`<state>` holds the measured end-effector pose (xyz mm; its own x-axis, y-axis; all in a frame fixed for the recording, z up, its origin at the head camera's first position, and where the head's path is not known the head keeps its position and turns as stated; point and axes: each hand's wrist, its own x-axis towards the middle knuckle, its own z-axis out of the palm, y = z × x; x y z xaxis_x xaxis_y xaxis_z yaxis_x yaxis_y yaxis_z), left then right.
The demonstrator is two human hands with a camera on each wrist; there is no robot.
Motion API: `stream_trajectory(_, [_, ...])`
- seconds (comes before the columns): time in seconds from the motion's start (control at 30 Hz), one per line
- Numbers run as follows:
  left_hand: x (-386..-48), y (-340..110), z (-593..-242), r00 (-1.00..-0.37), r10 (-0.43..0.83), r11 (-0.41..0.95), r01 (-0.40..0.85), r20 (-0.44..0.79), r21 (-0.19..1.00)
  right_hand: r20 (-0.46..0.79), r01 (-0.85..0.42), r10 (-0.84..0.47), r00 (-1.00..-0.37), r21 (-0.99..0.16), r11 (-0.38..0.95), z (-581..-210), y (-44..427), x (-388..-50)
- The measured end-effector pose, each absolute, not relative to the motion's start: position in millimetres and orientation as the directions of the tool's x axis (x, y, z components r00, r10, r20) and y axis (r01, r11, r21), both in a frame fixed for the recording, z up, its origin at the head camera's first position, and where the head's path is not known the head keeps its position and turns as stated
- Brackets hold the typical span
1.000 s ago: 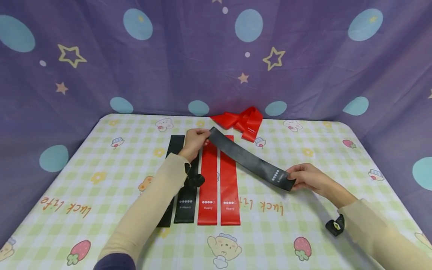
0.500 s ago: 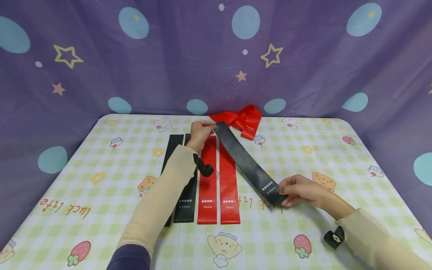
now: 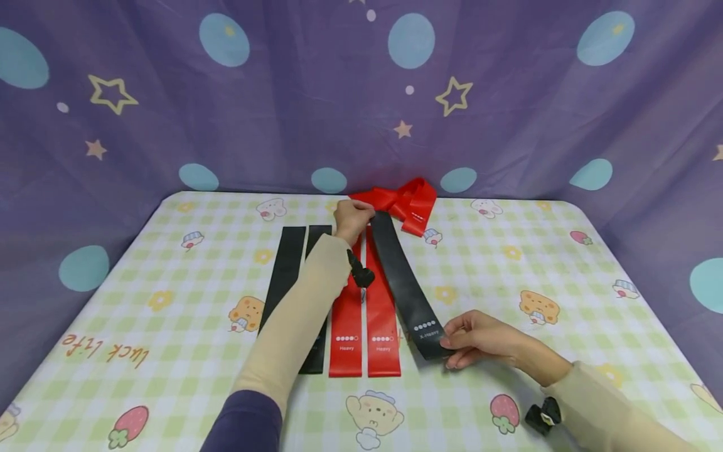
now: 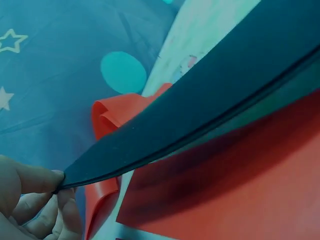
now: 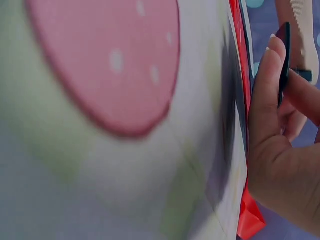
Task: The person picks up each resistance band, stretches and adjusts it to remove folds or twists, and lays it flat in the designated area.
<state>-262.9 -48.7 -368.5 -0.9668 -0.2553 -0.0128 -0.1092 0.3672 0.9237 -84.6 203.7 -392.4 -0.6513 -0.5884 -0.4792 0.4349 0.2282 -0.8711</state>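
Observation:
A black resistance band [image 3: 408,285], printed "X-Heavy", stretches slantwise between my two hands. My left hand [image 3: 351,221] pinches its far end between thumb and fingers, which the left wrist view shows closely on the band [image 4: 165,122]. At the near end, my right hand [image 3: 486,340] pinches the corner beside the print. Left of it, two red bands marked "Heavy" lie flat side by side, the nearer red band [image 3: 382,320] and another red band [image 3: 346,333]. Two black bands lie further left: one black band [image 3: 285,260] and a second [image 3: 314,361], partly hidden by my left arm.
Behind my left hand, a loosely folded red band [image 3: 417,204] lies at the table's back edge. A checked tablecloth [image 3: 186,326] with cartoon prints covers the table. A purple curtain [image 3: 316,94] hangs just behind it.
The held black band has swung from a wide diagonal to a steeper slant. My left hand has moved right and slightly back; my right hand has come nearer and left. The lying bands stay put.

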Motion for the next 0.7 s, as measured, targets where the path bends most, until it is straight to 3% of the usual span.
stream_trajectory(0.27, [-271,-34,-376,-0.970,-0.238,0.521,-0.091,0.042,0.849,-0.486,0.493,-0.613,-0.623,-0.852,0.174,-397,197,-83])
stream_trajectory(0.7, [-276,-21,-388,-0.976,-0.215,0.535,-0.085,0.038,0.841,-0.497,0.544,-0.647,-0.578,-0.826,0.149,-396,192,-79])
